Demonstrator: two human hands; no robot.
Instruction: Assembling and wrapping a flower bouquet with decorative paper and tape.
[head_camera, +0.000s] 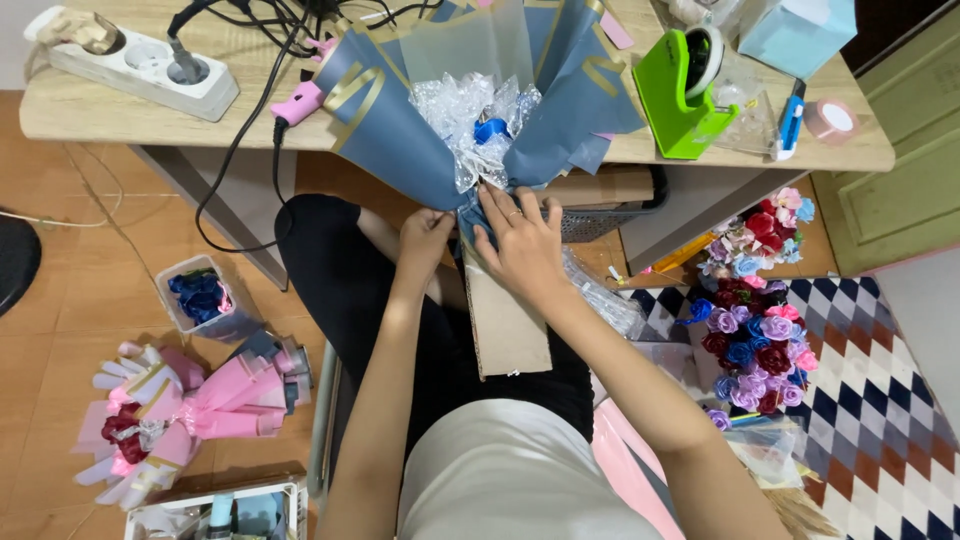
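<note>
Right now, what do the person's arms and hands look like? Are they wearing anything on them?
Both arms are bare, with no sleeves showing. The left hand wears nothing. The right hand has a thin ring on one finger. No gloves, watch or bracelets show.

The bouquet (480, 110) leans against the table (90, 110) edge, its neck held between the left hand (425, 238) and the right hand (522, 245), above a cardboard strip (508, 325) on the person's lap. On the table — left, a power strip (140, 62); right, a tape dispenser (685, 90) and, nearer the corner, a tape roll (832, 120). On the floor, finished bouquets (185, 410) lie left (just behind them a tub of flowers (203, 297)) — loose flowers (755, 310) right.
</note>
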